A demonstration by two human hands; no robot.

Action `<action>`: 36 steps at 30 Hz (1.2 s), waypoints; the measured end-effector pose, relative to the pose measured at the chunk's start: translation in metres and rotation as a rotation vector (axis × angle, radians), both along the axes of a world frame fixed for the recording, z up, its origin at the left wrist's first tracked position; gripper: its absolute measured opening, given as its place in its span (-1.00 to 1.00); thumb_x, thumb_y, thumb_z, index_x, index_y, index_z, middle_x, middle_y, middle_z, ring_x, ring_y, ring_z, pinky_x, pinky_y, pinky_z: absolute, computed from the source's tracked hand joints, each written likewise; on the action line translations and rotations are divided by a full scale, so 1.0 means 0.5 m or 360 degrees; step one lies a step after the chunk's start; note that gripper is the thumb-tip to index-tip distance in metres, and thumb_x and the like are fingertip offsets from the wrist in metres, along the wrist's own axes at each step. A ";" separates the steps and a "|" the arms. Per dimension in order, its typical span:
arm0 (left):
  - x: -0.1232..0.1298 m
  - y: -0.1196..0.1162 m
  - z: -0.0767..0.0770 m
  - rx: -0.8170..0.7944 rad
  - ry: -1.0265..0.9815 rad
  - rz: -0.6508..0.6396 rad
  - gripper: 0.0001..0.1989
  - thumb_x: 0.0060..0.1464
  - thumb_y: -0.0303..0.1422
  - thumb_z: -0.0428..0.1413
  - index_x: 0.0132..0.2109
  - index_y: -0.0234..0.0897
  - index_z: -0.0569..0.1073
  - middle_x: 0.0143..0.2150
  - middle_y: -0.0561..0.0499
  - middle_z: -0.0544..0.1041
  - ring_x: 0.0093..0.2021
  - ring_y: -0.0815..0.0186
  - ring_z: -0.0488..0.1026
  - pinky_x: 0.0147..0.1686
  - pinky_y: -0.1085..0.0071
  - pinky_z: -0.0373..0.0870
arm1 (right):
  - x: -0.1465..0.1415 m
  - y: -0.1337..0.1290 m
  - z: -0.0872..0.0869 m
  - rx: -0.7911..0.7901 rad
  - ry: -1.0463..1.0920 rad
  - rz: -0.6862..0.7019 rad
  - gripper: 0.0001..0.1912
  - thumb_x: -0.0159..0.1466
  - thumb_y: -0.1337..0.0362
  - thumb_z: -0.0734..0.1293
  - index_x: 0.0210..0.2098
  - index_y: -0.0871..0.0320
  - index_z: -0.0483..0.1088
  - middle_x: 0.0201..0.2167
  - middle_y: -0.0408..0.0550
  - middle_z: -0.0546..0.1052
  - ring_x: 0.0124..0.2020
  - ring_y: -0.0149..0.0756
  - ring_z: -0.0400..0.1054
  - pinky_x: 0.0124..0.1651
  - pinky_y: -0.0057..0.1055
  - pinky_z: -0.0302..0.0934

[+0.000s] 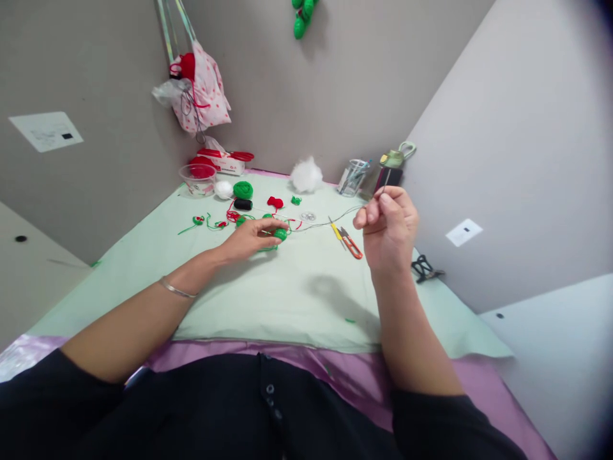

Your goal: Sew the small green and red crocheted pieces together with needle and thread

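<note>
My left hand (251, 237) is closed around a small green crocheted piece (280, 234) above the pale green cloth, with its fingers pointing right. Raised on the right, my right hand (390, 220) pinches something thin and dark, perhaps a needle (384, 182). A dark thread (335, 220) runs between the green piece and my right hand. Between the hands, on the cloth, lie orange-handled snips (352, 244) and a yellow tool (336, 231). Red yarn (233, 216) and a black thread spool (243, 204) are just behind my left hand.
At the back are a clear tub (198, 185), green yarn (243, 190), white stuffing (307, 176), a pen cup (353, 179) and a green-lidded bottle (391, 163). A black clip (425, 268) lies right of my right forearm.
</note>
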State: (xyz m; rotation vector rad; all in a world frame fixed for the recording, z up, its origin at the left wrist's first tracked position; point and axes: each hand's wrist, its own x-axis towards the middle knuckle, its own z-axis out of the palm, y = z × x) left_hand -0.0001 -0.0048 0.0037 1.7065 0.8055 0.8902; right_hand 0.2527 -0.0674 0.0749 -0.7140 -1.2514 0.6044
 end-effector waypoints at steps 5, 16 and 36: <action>0.000 0.005 -0.016 0.0312 0.0183 0.0259 -0.64 -0.05 -0.28 0.29 -0.05 -0.18 0.61 -0.01 -0.06 0.61 -0.18 0.22 0.47 -0.02 0.22 0.41 | 0.003 -0.008 0.008 -0.0025 0.0028 0.0135 -0.74 0.30 0.04 0.36 -0.29 0.04 0.25 -0.63 -0.33 0.19 -0.69 -0.49 0.12 -0.64 -0.50 0.02; -0.002 0.012 -0.018 0.0142 0.0004 0.0348 -0.62 -0.11 -0.32 0.31 -0.07 -0.22 0.56 -0.13 -0.04 0.55 -0.34 0.30 0.42 -0.25 0.28 0.36 | -0.011 -0.034 0.008 -0.0149 -0.0112 0.0604 -0.57 0.19 -0.07 0.44 -0.42 0.03 0.16 -0.74 -0.38 0.20 -0.79 -0.52 -0.08 -0.72 -0.52 -0.11; 0.007 -0.010 0.020 -0.0120 -0.0476 0.0302 -0.52 -0.16 -0.23 0.44 -0.12 -0.28 0.47 -0.12 -0.04 0.58 -0.17 0.20 0.59 0.00 0.16 0.47 | -0.041 -0.047 -0.040 -0.0941 -0.0664 0.2086 -0.77 0.31 0.18 0.44 -0.28 0.21 0.39 -0.52 -0.06 0.61 -0.60 -0.47 0.43 -0.53 -0.59 0.27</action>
